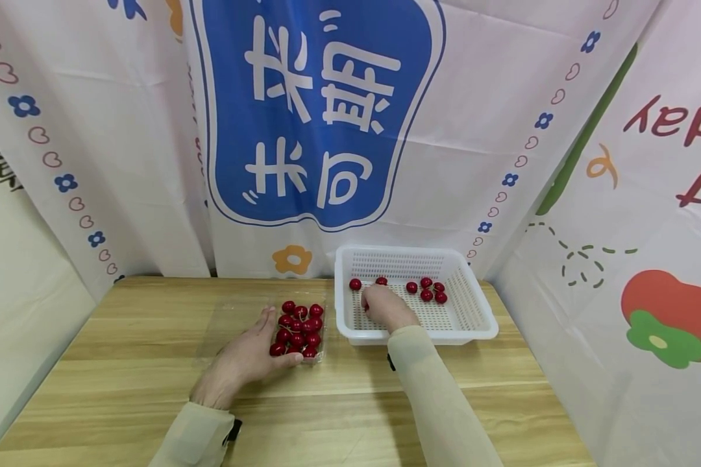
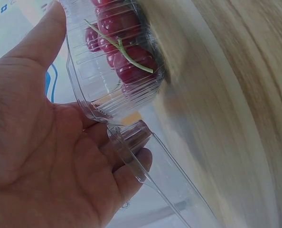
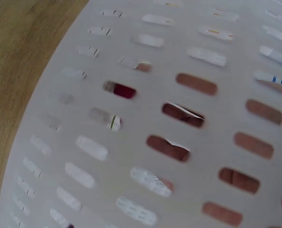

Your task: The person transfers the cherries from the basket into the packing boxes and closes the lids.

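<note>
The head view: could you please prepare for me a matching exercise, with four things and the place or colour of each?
Things:
1. left hand
2. right hand
3. cherries
4. basket

Places or colours:
A. inside the basket only
B. white, with small holes
C. touching the clear box
D. red, in both containers

Right pairs: 1-C, 2-A, 3-D, 4-B

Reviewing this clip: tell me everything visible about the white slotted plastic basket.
The white slotted plastic basket is rectangular, with a smooth rim, sloping walls and rows of narrow slots. It looks rigid and stands upright and open-topped on the light-brown wooden table, near its far edge, to the right of the clear plastic box. Glossy red cherries lie on its floor, and the bare right hand reaches inside.
</note>
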A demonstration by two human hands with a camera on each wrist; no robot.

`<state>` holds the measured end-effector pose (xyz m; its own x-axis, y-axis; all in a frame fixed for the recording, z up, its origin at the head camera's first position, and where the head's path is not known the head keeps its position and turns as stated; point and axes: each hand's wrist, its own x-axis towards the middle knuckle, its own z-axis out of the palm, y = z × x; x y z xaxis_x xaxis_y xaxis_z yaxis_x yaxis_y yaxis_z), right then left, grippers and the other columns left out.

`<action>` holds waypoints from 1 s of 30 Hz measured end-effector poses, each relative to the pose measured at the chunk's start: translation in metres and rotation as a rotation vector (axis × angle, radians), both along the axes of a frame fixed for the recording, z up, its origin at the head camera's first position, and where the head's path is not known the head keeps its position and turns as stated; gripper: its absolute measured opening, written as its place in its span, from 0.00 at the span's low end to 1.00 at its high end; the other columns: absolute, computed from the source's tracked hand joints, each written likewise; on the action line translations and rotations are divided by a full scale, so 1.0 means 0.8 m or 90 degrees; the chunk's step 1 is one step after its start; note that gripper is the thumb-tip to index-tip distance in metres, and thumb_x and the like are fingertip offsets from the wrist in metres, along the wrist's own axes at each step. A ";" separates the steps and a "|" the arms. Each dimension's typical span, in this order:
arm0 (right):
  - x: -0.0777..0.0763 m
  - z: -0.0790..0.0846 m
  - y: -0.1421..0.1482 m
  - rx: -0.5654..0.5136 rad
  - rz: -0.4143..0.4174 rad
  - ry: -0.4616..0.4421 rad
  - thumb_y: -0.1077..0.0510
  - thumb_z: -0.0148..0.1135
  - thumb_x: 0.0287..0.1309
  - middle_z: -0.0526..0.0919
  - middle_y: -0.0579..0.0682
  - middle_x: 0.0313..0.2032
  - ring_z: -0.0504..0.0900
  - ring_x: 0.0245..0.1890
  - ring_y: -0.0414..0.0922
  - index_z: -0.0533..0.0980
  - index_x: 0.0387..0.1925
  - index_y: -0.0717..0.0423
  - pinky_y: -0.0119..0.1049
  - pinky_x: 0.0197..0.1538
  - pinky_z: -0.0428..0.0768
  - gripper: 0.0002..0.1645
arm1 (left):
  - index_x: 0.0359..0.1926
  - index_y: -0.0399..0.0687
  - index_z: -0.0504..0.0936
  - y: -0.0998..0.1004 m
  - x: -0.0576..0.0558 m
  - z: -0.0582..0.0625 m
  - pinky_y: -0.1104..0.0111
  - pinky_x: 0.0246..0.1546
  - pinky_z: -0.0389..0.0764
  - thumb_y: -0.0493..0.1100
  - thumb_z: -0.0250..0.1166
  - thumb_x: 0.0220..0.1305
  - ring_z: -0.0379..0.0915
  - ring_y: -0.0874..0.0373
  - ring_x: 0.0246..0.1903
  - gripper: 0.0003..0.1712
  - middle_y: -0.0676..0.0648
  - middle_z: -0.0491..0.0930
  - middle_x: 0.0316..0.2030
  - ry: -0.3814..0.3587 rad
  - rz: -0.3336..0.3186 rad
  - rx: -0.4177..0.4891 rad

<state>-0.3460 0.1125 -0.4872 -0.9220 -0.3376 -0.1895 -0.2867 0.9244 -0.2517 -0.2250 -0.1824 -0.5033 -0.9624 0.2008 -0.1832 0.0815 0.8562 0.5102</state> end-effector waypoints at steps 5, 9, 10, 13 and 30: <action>-0.003 -0.001 -0.002 -0.016 0.001 0.013 0.69 0.74 0.76 0.92 0.55 0.54 0.91 0.56 0.51 0.92 0.58 0.60 0.50 0.69 0.92 0.13 | 0.93 0.26 0.46 0.000 0.000 -0.001 0.29 0.82 0.77 0.72 0.77 0.76 0.61 0.17 0.87 0.75 0.24 0.45 0.93 0.003 -0.001 -0.002; -0.003 0.001 -0.004 -0.044 0.001 0.025 0.67 0.74 0.79 0.91 0.56 0.58 0.91 0.61 0.53 0.91 0.63 0.60 0.52 0.72 0.91 0.16 | 0.93 0.25 0.46 0.000 0.001 -0.001 0.29 0.82 0.76 0.72 0.77 0.76 0.60 0.18 0.87 0.75 0.24 0.45 0.93 0.003 -0.002 0.000; -0.003 0.001 -0.005 -0.048 0.006 0.032 0.67 0.74 0.79 0.92 0.56 0.59 0.91 0.63 0.53 0.91 0.63 0.60 0.52 0.73 0.91 0.16 | 0.93 0.25 0.46 0.000 0.000 -0.001 0.29 0.82 0.76 0.72 0.77 0.76 0.60 0.18 0.87 0.75 0.24 0.45 0.93 0.002 -0.001 0.001; -0.001 0.005 -0.008 -0.055 0.026 0.061 0.66 0.73 0.81 0.92 0.58 0.61 0.91 0.65 0.55 0.91 0.63 0.61 0.52 0.73 0.91 0.15 | 0.93 0.26 0.46 0.000 0.000 -0.001 0.29 0.82 0.76 0.72 0.77 0.76 0.61 0.18 0.87 0.75 0.24 0.44 0.93 0.003 -0.002 0.003; 0.017 0.021 -0.029 -0.108 0.055 0.199 0.64 0.76 0.79 0.91 0.56 0.63 0.92 0.64 0.53 0.89 0.63 0.59 0.45 0.70 0.93 0.15 | 0.93 0.26 0.47 -0.001 -0.001 -0.003 0.30 0.82 0.77 0.73 0.76 0.76 0.62 0.18 0.87 0.76 0.24 0.46 0.93 0.010 -0.002 -0.002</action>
